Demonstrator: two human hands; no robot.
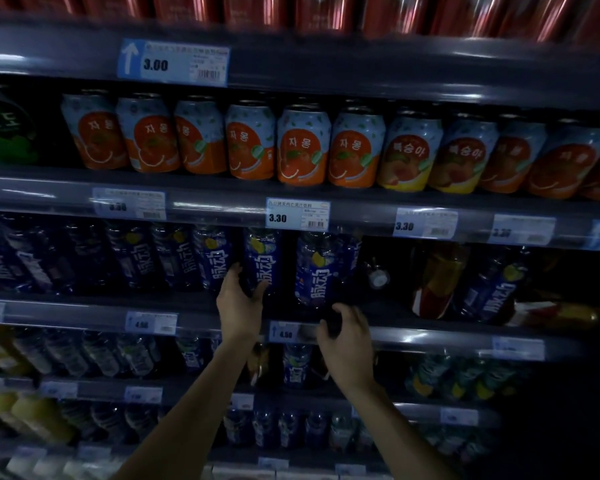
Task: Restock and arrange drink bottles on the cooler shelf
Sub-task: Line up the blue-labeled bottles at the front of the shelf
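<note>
**Blue-label bottles being faced on the cooler shelf**

Dim light, some blur at the edges. Left hand [239, 299] gripped the lower body of one blue-label bottle [262, 258], which stood upright at the front of the cooler shelf [430, 336]. The thumb was on the bottle's left side and the fingers [257, 294] curled round its front.

Right hand [349, 341] sat lower, at the shelf lip just beside a 4.50 price tag [284, 332]. Its fingers were curled round something dark, judged to be the base of the neighbouring bottle [314, 271] (too murky there to be certain). A dark gap showed between the two bottles.

Step in hand read as arranging rather than loading: both bottles were already on the shelf and were being squared up in the front row.

Next move would call for:
- sliding the two together to close the gap
- keeping each upright, label forward and base behind the lip

Further right, a reddish bottle [433, 282] leaned off vertical and another bottle [561, 317] lay on its side. Both looked like later work. Row of cans [302, 147] on the shelf above was untouched.
</note>
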